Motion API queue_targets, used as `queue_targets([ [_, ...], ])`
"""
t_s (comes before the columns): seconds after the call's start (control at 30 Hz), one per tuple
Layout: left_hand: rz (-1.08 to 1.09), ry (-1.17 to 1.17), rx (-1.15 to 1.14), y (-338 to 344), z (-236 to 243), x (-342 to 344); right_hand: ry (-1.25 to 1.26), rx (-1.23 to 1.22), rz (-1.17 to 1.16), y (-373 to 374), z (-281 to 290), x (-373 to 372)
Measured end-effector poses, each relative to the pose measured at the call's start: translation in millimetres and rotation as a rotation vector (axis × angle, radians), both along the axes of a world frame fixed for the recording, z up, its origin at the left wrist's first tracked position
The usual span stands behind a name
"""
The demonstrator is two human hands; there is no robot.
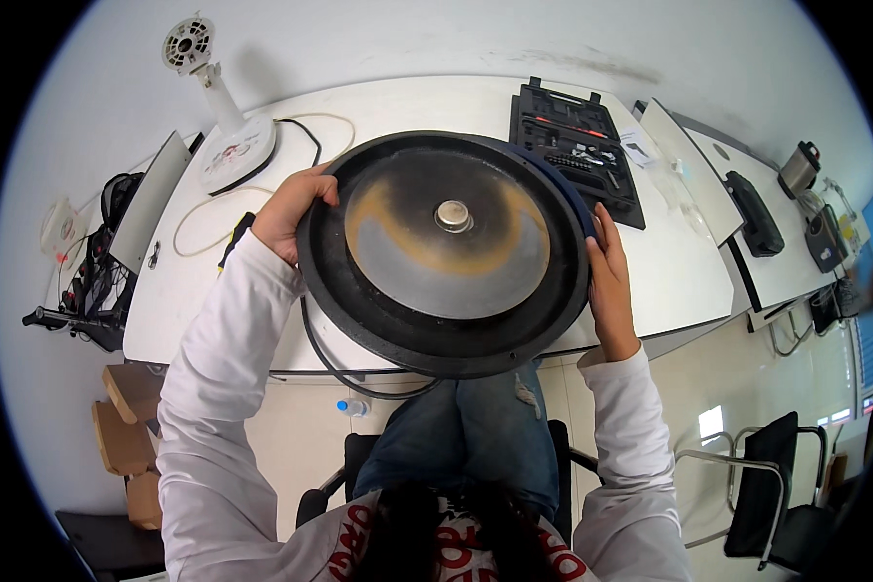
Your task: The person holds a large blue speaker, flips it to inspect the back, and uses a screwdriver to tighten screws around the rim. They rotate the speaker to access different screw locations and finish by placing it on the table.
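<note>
Head view: round black pan gripped between left hand and right hand.

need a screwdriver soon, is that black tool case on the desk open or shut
Open: the tool case lies on the white desk with its lid back, and rows of bits and tools show inside.

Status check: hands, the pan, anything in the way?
Left hand and right hand grip opposite rims of round black pan, held up above table. Cord hangs below. Nothing blocking.
</note>
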State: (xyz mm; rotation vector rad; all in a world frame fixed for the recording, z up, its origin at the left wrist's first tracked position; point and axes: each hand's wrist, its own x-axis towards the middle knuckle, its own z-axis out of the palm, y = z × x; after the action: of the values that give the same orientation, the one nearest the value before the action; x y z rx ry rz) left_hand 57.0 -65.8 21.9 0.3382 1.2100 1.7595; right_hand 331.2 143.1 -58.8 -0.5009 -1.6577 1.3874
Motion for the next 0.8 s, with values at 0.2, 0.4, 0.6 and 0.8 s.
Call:
queue_targets([
  [0.2,0.029,-0.066,0.006,3,-12,-7,-0.112,0.071,0.017,2,2,9],
  [0.4,0.061,-0.102,-0.014,6,-14,-9,-0.157,0.113,-0.002,-1,6,10],
  [0.6,0.034,-0.081,0.007,4,-4,4,-0.117,0.106,-0.011,-2,4,10],
  [0.8,-0.099,-0.024,-0.056,17,8,-3,-0.139,0.173,-0.013,-3,5,14],
])
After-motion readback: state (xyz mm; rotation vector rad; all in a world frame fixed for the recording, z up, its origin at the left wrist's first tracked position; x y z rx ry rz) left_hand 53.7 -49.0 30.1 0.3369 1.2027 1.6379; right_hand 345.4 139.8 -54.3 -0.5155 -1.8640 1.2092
